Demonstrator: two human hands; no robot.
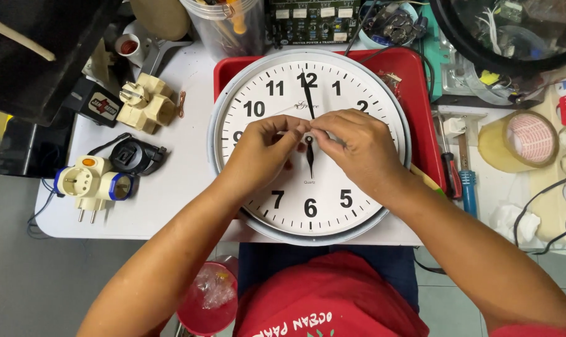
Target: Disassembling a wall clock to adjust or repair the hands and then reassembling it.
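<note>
Round white wall clock (309, 187) lying face up on a red tray (414, 93), tray on a white table (177, 181). Left hand (261, 153) and right hand (357, 146) meeting over the dial's centre, fingertips pinched together at the hub of the black clock hands (308, 100); what exactly is pinched, impossible to tell. Cream plug adapters (147, 103) left of the clock, a tape roll (521, 140) to its right.

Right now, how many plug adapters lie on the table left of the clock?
2: a cream multi-socket adapter near the clock's upper left, and a white-and-blue adapter by the table's left edge. Clutter at the top may hide others.
</note>
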